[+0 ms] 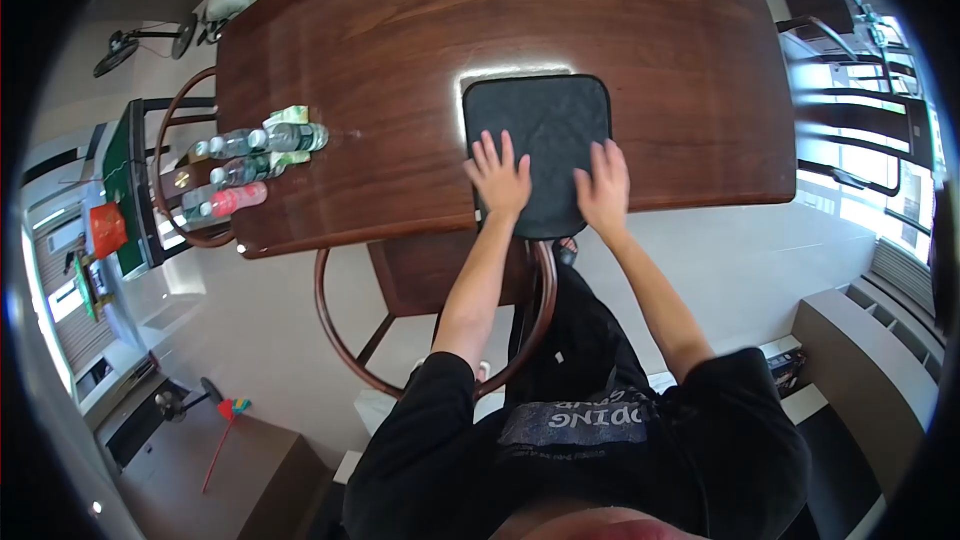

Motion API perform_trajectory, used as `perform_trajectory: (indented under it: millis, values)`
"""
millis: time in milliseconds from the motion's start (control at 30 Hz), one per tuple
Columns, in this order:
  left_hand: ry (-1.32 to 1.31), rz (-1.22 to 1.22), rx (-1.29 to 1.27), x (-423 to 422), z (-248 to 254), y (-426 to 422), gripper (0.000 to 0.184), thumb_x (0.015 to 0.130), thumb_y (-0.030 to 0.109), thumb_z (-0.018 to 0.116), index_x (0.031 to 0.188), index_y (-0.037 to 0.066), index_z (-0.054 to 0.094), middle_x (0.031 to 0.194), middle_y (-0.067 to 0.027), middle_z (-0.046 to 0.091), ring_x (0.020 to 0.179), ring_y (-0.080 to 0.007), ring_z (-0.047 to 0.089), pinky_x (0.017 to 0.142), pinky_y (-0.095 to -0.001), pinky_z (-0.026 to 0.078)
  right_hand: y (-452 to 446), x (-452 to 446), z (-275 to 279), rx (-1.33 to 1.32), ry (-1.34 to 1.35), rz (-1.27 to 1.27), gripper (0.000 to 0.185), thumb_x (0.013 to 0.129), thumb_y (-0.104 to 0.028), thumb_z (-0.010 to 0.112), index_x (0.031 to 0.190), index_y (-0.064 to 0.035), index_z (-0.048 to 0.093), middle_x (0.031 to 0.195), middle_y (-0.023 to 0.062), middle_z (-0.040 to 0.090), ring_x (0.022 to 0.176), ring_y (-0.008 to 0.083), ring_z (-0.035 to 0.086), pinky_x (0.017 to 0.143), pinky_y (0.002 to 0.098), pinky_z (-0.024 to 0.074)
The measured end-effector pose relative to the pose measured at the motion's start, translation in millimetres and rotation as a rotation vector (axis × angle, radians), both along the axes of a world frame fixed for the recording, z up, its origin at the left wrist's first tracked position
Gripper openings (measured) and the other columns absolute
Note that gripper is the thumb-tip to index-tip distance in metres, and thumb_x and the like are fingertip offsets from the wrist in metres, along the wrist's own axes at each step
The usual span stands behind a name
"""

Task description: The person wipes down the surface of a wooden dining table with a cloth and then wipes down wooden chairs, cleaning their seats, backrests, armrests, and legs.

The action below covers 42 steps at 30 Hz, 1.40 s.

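Note:
A black, flat, rectangular pad with rounded corners and a raised rim, resembling a seat cushion (550,130), lies on the brown wooden table (400,60). Its near end reaches past the table's front edge. My left hand (500,178) rests over the pad's left side, fingers spread and palm down. At the right edge of the same pad is my right hand (604,190), its fingers stretched out and slightly blurred. Neither hand is closed around anything.
Several plastic bottles (290,137) lie in a group at the table's left end, one with pink liquid (238,200). A round-backed wooden chair (325,310) stands at the front edge. Dark chairs (860,115) are beyond the right end.

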State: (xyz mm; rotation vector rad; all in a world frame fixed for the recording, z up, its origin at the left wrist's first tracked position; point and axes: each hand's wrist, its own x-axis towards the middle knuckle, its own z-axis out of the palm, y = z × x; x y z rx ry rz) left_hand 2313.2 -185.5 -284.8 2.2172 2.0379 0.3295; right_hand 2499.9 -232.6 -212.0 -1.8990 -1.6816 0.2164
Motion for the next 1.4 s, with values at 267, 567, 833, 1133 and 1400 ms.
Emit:
perform_trajectory:
  millis: [267, 567, 833, 1133, 1400]
  values:
    - [-0.085, -0.045, -0.013, -9.1, 5.2, 6.2, 0.066, 0.099, 0.048, 0.05, 0.153, 0.012, 0.039, 0.161, -0.0209, 0.028, 0.147, -0.043, 0.026, 0.118, -0.06, 0.02, 39.5, -34.2, -61.4, -0.247, -0.234, 0.201, 0.07, 0.096, -0.047, 0.053, 0.153, -0.0092, 0.038, 0.159, 0.025, 0.028, 0.148, 0.0426, 0.024, 0.121, 0.054, 0.0163]
    - [0.006, -0.072, 0.021, -9.1, -1.9, 4.4, 0.067, 0.1, 0.047, 0.049, 0.155, 0.012, 0.036, 0.161, -0.0222, 0.026, 0.148, -0.0439, 0.025, 0.118, -0.0596, 0.02, 40.0, -32.3, -61.4, -0.187, -0.097, 0.206, 0.069, 0.094, -0.045, 0.057, 0.15, -0.008, 0.041, 0.157, 0.0246, 0.032, 0.147, 0.0411, 0.027, 0.12, 0.0541, 0.0175]
    - [0.119, -0.039, -0.043, 108.4, -11.2, -17.9, 0.07, 0.1, 0.041, 0.046, 0.155, 0.0, 0.028, 0.163, -0.025, 0.019, 0.149, -0.0488, 0.017, 0.118, -0.0633, 0.013, 12.9, 88.8, -69.9, -0.171, 0.08, 0.331, 0.065, 0.094, -0.041, 0.058, 0.151, -0.0147, 0.042, 0.159, 0.0144, 0.034, 0.147, 0.0309, 0.03, 0.121, 0.0492, 0.0205]
    - [0.011, -0.495, -0.123, 506.7, 5.4, -40.9, 0.07, 0.096, 0.038, 0.053, 0.152, 0.0, 0.035, 0.161, -0.0262, 0.024, 0.147, -0.0504, 0.019, 0.117, -0.0663, 0.014, -70.6, 460.0, -64.4, -0.157, -0.07, -0.139, 0.065, 0.088, -0.041, 0.068, 0.144, -0.0123, 0.051, 0.15, 0.0192, 0.045, 0.139, 0.0391, 0.042, 0.114, 0.0529, 0.0314]
    - [-0.291, -0.592, -0.046, 615.8, -4.1, -17.7, 0.062, 0.094, 0.036, 0.055, 0.148, 0.006, 0.045, 0.158, -0.0204, 0.034, 0.147, -0.0419, 0.026, 0.12, -0.0573, 0.017, -68.0, 539.0, -95.5, -0.211, -0.263, -0.399, 0.065, 0.099, -0.045, 0.052, 0.15, -0.0056, 0.043, 0.156, 0.0249, 0.036, 0.145, 0.0458, 0.029, 0.118, 0.0563, 0.0217]
